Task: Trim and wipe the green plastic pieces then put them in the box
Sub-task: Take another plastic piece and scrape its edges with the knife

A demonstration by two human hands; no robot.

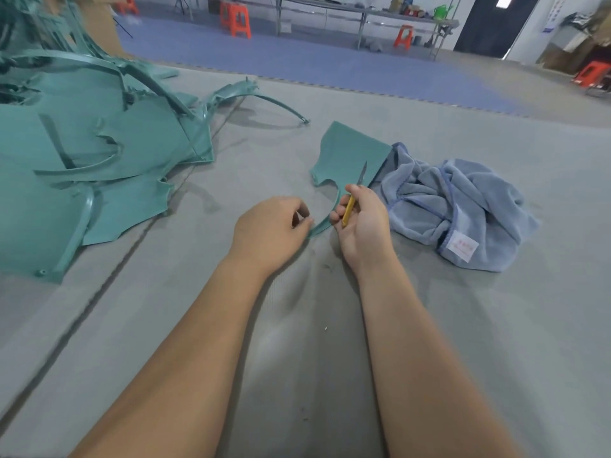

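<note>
Trimming is the step in hand, judging by the knife and the piece held between both hands. Nearest the camera, two bare forearms reach out over the grey mat (429, 325). The left hand (269, 231) has its fingers curled, pinching the narrow curved tail of the green piece (352, 153) between thumb and fingertips. Just right of that tail, the right hand (362, 223) is wrapped around the yellow handle of a utility knife (350, 208), whose thin blade points up and away across the piece's flat part.

To trim well, I would keep the left pinch firm and low on the tail so the thin plastic cannot flex, lay the blade at a shallow angle along the ragged edge, and draw it away from the holding fingertips, which sit close to the knife hand. Short strokes should take off the burr without gouging.

The piece's tail runs between the two hands; its broad flat body lies beyond the fingers, resting on the mat. Its far right corner touches or overlaps a crumpled blue towel (463, 206), ready for wiping. Left of the piece, well apart, a heap of untrimmed green plastic (82, 143) waits. No box can be made out for certain.
</note>
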